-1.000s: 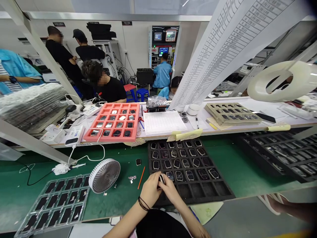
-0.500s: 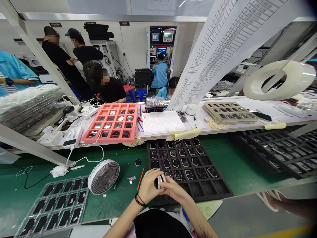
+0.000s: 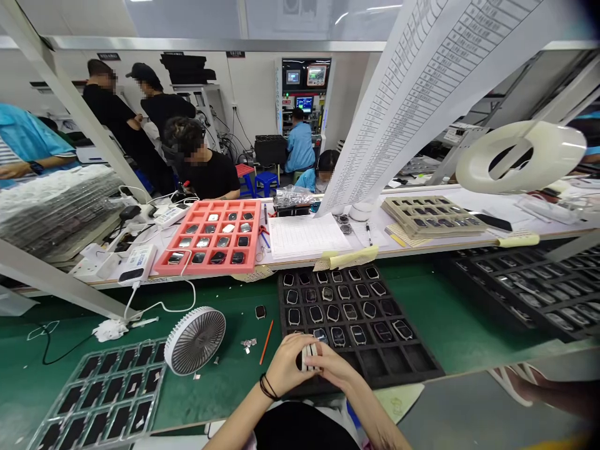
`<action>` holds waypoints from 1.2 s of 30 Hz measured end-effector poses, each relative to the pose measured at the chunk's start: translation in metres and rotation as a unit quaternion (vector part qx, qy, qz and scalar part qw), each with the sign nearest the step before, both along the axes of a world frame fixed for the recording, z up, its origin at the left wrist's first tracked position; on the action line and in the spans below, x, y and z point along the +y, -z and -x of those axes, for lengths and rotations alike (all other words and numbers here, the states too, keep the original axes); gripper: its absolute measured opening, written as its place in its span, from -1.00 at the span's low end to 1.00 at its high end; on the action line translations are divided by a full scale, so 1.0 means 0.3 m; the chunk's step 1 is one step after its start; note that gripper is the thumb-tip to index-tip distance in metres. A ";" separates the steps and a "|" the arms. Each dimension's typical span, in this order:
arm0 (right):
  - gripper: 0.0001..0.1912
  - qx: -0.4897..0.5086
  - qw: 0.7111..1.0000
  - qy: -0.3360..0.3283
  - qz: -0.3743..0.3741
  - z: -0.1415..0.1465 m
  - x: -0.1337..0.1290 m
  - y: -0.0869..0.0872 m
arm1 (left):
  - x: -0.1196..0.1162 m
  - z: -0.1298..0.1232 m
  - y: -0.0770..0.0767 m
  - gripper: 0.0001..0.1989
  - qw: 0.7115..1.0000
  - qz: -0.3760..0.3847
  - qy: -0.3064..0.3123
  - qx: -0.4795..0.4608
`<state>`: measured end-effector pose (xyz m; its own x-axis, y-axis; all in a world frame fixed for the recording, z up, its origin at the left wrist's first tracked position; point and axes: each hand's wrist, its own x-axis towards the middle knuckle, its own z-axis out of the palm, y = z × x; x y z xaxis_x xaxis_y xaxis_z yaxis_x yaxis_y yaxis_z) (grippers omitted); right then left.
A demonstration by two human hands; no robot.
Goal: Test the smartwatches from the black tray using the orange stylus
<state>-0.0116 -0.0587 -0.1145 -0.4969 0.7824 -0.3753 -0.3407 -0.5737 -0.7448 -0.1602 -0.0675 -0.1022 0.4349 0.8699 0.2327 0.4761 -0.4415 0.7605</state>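
My left hand (image 3: 287, 364) and my right hand (image 3: 336, 367) meet above the near edge of a black foam tray (image 3: 370, 361). Between them they grip what look like strapless smartwatch bodies (image 3: 309, 357), held together with their pale edges facing up. The fingers hide the rest, so I cannot tell exactly how many there are. Several rows of similar watch bodies lie in the tray's pockets beyond my hands, while pockets in its nearest row show bare foam. To the left of the tray, a single watch body (image 3: 260, 311) rests on the green bench.
An orange stick (image 3: 266, 342), small scraps (image 3: 249, 344) and a round fan (image 3: 195, 340) are on the left, beside a clear tray (image 3: 162, 369) of dark pieces. A pink tray (image 3: 255, 250) and papers (image 3: 307, 236) occupy the shelf. Black trays (image 3: 525, 315) stand at right.
The held watch bodies have turned so more of their pale edges shows. Both hands have shifted slightly right and lower in view; the camera has tilted a little.
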 end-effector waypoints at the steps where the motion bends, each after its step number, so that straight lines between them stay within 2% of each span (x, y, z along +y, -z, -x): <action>1: -0.75 -0.002 1.000 -0.004 -0.002 0.001 0.000 0.001 | 0.000 0.000 0.001 -0.47 1.000 0.001 0.006 0.000; 11: -0.60 0.006 1.000 -0.006 0.007 0.005 -0.014 0.022 | -0.003 0.005 0.024 -0.46 1.000 0.023 0.019 -0.003; 17: -0.73 -0.002 1.000 -0.009 0.005 -0.015 -0.003 0.014 | 0.003 0.010 0.015 -0.47 0.998 0.044 0.014 -0.033; 25: -0.67 -0.041 0.997 -0.018 -0.056 -0.007 0.009 0.003 | 0.009 0.018 -0.004 -0.44 0.998 0.049 0.030 -0.016; 36: -0.70 -0.059 0.997 0.034 -0.035 0.000 0.011 0.007 | 0.018 0.014 -0.001 -0.43 0.999 0.024 0.046 -0.014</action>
<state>-0.0115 -0.0554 -0.1166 -0.3968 0.8391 -0.3721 -0.2843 -0.4978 -0.8194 -0.1644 -0.0621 -0.1020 0.5074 0.8370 0.2048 0.4137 -0.4451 0.7941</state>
